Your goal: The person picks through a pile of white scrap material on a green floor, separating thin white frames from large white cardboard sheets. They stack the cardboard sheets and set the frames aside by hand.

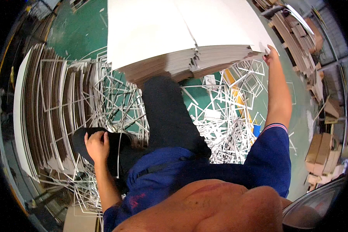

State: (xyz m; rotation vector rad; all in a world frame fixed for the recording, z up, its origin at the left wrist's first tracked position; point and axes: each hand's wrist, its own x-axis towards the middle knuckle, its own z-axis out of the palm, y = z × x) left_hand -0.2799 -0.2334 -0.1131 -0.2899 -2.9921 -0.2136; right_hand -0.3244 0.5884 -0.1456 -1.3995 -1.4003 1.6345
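Note:
A tall stack of white-faced cardboard sheets (150, 26) stands before me, its layered brown and white edges turned towards my legs. At the near right corner of its top sheet, my right hand (271, 55) has its fingers at the sheet's edge; the thumb shows above, while the other fingers are partly hidden. Over my bent left knee rests my left hand (98, 144), fingers loosely curled, with nothing visible in it. Left of that knee, many more cardboard sheets (55, 116) stand in a long leaning row.
Thin white cut-off strips (229, 136) and frame-shaped scraps litter the green floor (72, 32) around my legs. A small blue object (256, 130) lies by a yellow strip. Cardboard piles (293, 40) and a brown carton (317, 153) stand at the right.

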